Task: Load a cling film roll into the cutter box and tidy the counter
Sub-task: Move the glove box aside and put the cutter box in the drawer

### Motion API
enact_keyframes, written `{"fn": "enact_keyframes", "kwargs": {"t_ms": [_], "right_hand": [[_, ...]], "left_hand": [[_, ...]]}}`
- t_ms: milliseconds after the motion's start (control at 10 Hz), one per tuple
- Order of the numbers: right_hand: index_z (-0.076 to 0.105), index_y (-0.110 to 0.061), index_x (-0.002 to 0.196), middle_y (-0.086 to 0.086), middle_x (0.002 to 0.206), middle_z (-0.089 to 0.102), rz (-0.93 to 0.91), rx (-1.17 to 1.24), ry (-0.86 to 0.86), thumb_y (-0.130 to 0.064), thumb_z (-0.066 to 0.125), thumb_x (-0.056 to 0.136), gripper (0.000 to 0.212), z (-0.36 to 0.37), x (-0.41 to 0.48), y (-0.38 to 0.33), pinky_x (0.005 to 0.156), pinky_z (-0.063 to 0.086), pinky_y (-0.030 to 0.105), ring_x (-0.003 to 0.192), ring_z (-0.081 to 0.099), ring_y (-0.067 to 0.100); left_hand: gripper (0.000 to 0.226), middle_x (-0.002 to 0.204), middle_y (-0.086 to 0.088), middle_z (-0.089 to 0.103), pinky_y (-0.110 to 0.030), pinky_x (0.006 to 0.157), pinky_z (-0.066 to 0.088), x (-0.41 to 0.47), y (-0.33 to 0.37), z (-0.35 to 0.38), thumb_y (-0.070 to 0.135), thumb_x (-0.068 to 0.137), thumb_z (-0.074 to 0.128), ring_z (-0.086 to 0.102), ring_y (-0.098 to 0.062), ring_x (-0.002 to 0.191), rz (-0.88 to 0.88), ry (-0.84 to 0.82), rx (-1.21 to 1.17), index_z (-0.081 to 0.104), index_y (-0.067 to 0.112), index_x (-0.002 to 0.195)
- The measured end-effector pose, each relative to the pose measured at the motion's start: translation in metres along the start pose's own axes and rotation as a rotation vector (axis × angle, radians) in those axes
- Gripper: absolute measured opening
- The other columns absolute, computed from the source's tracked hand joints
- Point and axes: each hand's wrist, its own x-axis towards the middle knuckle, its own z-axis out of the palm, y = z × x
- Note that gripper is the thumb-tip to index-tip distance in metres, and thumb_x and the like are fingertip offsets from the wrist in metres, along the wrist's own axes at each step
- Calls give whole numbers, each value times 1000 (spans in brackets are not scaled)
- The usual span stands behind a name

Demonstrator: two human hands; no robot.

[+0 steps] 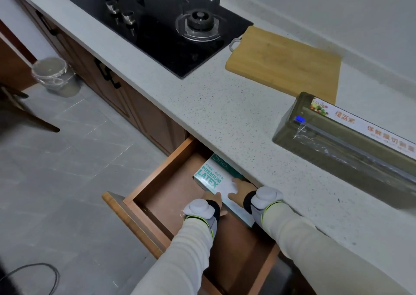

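Two things off to your left play no part: a pale round bin [56, 76] with a crinkled liner on the grey tiled floor [67, 148], and the glossy black glass hob [153, 24] sunk into the speckled grey tabletop [202, 105]. Below the tabletop's front edge, the wooden drawer [157, 182] stands pulled out. A rectangular cardboard glove box [211, 177], white and teal with smooth printed faces, lies at an angle toward the drawer's back, partly tucked under the overhang. I judge you are stowing it there as part of the tidying.

Your left grip [215, 201] meets the box's near long edge, but the grey wrist band [200, 209] hides its fingers. I cannot tell whether it clasps or only pushes. Your right grip [242, 189] lies on the box's top face. Its fingers look laid flat, pressing rather than clasping, though blur softens them.

Further right, a bamboo cutting board [286, 65] with a metal loop handle [235, 43] rests flat on the tabletop near the wall. At the far right sits the task's piece, the long, olive, translucent cutter box [344, 141], lid down and well apart from both grips. A blue slider [299, 120] sits on its rail, and a crinkled tongue of clear film [301, 132] shows at the slot, which suggests it is already loaded.
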Motion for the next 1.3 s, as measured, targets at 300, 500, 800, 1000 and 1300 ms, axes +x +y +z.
{"fn": "enact_keyframes", "kwargs": {"t_ms": [300, 500, 800, 1000, 1300], "right_hand": [[62, 0, 106, 18, 112, 67, -18, 275, -17, -17, 50, 92, 26, -58, -71, -19, 65, 46, 24, 86, 66, 24], [62, 2, 106, 15, 95, 71, -84, 458, 136, -15, 52, 94, 24, -130, -122, -5, 57, 48, 21, 57, 58, 13], [72, -9, 83, 7, 81, 69, -121, 465, 717, -26, 51, 91, 28, -239, -155, 84, 75, 49, 29, 71, 58, 16], [64, -6, 108, 11, 115, 64, -54, 245, 666, -35, 46, 95, 36, -271, -136, 138, 86, 43, 34, 104, 57, 30], [50, -4, 132, 15, 141, 49, 87, 60, 237, -53, 28, 97, 65, -282, -108, 165, 105, 35, 37, 127, 49, 33]], "left_hand": [[41, 135, -19, 51, -38, 102, 44, -74, 48, -4, 20, 96, 45, 54, -32, 118, 209, 109, 395, 45, 1, 132], [36, 133, -18, 52, -36, 102, 40, -137, 84, 24, 12, 97, 47, 49, -33, 123, 379, 39, 571, 43, -1, 130], [61, 137, -23, 48, -47, 105, 42, -183, 102, 132, 45, 97, 39, 49, -37, 126, 366, -150, 96, 43, -3, 134], [61, 143, -17, 36, -50, 106, 41, -199, 120, 169, 30, 95, 50, 43, -36, 128, 413, 19, -141, 20, 4, 141], [82, 155, -15, 21, -47, 112, 34, -212, 135, 215, 40, 96, 46, 32, -34, 138, 338, 37, -160, -3, 3, 150]]}}
